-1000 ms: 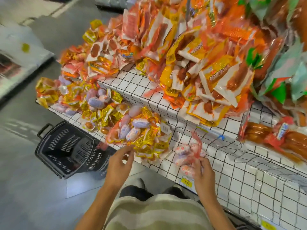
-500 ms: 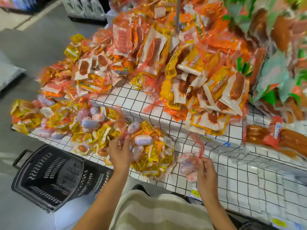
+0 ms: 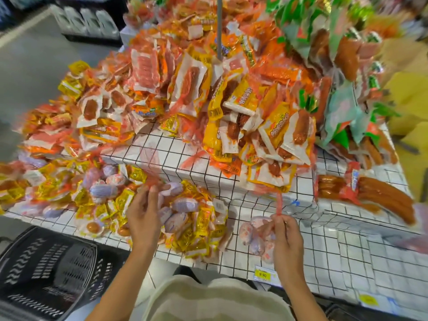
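Right hand (image 3: pixel 287 237) pinched the red neck of the net bag (image 3: pixel 254 237), fingers curled round it. The bag body lay on the shelf (image 3: pixel 324 246) just left of that hand, with its neck running up and far from the pinch. Left hand (image 3: pixel 143 218) was well apart to the left, over the pile (image 3: pixel 185 218) — fingertips raised at a red net strand, grip unreadable through blur. Right hand clearly nearer the bag. Basket (image 3: pixel 46 269) sat near left below the shelf edge, partly cut off. Bag contents — small pale sausages, count unclear.
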`<state>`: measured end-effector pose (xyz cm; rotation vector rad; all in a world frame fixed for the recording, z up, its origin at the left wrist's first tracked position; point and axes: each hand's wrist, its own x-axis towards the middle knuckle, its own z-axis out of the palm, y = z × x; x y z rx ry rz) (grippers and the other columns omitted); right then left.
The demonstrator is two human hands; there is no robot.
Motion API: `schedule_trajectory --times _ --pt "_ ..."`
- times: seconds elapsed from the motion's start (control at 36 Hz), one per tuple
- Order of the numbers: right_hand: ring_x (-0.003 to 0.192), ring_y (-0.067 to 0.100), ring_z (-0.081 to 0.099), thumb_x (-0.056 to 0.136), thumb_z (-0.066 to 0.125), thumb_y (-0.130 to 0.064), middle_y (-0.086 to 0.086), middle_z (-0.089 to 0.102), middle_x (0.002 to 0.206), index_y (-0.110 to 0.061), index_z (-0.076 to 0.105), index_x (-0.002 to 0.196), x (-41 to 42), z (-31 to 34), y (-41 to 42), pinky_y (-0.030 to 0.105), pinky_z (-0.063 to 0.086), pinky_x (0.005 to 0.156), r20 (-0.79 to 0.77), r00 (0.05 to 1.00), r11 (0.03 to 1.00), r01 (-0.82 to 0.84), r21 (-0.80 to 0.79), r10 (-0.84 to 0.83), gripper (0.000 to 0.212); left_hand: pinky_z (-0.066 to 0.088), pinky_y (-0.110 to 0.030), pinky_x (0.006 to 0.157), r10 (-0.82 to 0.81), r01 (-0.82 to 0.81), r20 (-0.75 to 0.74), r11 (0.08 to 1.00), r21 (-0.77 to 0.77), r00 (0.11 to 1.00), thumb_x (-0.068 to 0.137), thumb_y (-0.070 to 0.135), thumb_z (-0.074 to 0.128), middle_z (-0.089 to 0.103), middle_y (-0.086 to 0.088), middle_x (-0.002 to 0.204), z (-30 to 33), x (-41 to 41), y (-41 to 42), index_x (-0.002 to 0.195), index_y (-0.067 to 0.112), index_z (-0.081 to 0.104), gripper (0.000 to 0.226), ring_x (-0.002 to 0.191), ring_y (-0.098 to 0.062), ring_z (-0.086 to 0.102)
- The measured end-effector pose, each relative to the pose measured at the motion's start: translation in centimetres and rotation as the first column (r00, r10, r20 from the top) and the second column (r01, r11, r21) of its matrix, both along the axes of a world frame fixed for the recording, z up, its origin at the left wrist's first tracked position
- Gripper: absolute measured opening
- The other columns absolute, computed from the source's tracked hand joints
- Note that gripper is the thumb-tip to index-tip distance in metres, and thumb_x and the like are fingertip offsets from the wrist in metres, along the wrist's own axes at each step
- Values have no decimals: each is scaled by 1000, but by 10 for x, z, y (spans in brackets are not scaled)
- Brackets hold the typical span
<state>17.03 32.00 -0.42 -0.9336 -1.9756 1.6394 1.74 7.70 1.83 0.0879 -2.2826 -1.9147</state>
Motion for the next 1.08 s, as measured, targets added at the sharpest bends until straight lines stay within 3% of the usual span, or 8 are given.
schedule_trajectory --times 0.14,0.31,0.39,0.56,0.72,0.81,0.86,1.08 --pt "78 25 67 108 45 -22 5 66 74 -23 58 89 -4 27 0 32 53 78 -84 993 997 -78 -2 78 23 53 -29 88 -102 107 -95 993 50 990 105 30 52 76 0 100 37 0 5 100 19 74 25 102 -17 69" --pt "71 12 67 106 47 -24 5 66 75 -28 60 87 -12 73 -4 14 51 73 -218 939 962 -274 0 267 24 56 -29 88 -83 97 -110 988 122 990 104 23 53 77 -7 95 76 9 12 99 17 74 22 97 -24 72" --pt "70 13 68 107 47 -26 8 65 71 -27 60 90 -19 88 -6 11 50 75 -256 894 926 -377 9 367 22 56 -40 92 -8 23 -98 988 150 995 102 28 56 76 -10 97 86 21 4 101 17 74 21 97 -28 71" --pt "82 27 69 105 45 -39 7 67 77 -31 59 91 -39 104 -23 40 53 87 -255 781 812 -583 27 570 21 57 -33 87 133 -120 -72 980 161 988 103 25 53 76 -2 92 102 57 -23 97 17 75 24 84 -20 71" --pt "75 6 68 103 48 -33 -3 73 79 -37 62 90 -63 119 -78 19 53 78 -276 686 727 -683 77 673 19 57 -23 74 347 -337 -29 926 169 938 101 18 54 77 -3 90 101 102 -81 96 18 75 21 79 -13 71" --pt "75 23 69 97 57 -53 2 70 75 -34 65 96 -65 128 -111 37 54 64 -298 656 687 -726 1 694 21 55 -20 78 442 -440 -9 893 96 897 100 21 57 77 -3 91 88 125 -119 97 18 75 19 82 -11 70" --pt "63 31 63 89 62 -64 8 68 74 -30 65 97 -67 132 -135 31 44 48 -297 641 657 -752 -58 707 35 54 -19 79 508 -508 26 855 107 861 98 23 58 78 -3 91 76 139 -146 98 19 76 19 83 -11 71" --pt "57 14 66 96 56 -21 10 71 66 -24 70 89 -77 120 -274 15 46 44 -224 550 540 -835 -107 805 16 52 -11 74 678 -697 161 705 133 717 100 20 56 78 0 90 29 185 -272 94 22 77 22 83 -9 74"
